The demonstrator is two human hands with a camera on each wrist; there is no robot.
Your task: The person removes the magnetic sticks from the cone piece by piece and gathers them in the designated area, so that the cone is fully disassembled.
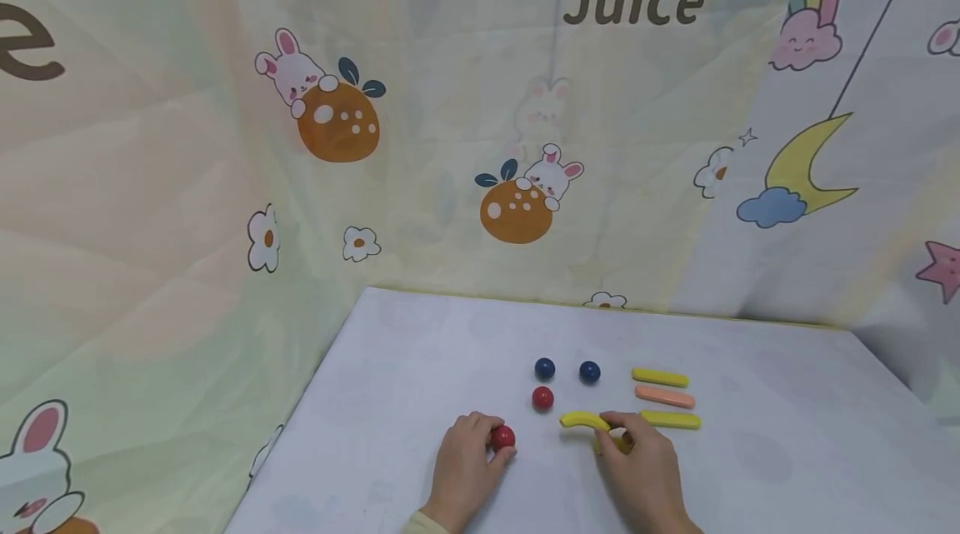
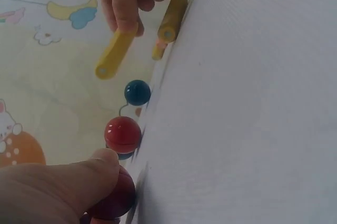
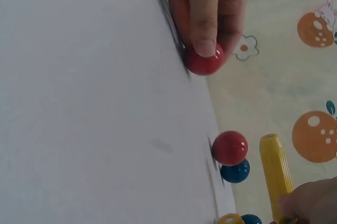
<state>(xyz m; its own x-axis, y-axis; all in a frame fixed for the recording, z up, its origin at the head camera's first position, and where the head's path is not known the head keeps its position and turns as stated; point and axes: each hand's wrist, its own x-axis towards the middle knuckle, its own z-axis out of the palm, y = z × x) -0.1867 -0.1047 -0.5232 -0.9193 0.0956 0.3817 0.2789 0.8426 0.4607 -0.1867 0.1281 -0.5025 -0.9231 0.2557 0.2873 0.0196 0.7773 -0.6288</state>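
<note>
My left hand (image 1: 467, 467) pinches a red ball (image 1: 503, 437) between thumb and fingers, low at the white tabletop. In the right wrist view the thumb presses on that ball (image 3: 204, 61). To the right, my right hand (image 1: 647, 467) pinches one end of a curved yellow stick (image 1: 581, 419), whose free end points left. The left wrist view shows this stick (image 2: 116, 55) raised off the table. Another yellow piece (image 1: 622, 444) lies beneath the right hand, partly hidden by its fingers. A second red ball (image 1: 543, 398) rests just beyond, between the two hands.
Two dark blue balls (image 1: 544, 368) sit side by side behind the second red ball. On the right lie a yellow stick (image 1: 660, 376), a salmon-pink stick (image 1: 665, 396) and another yellow stick (image 1: 675, 420). A printed cloth (image 1: 435, 267) hangs along the back and left.
</note>
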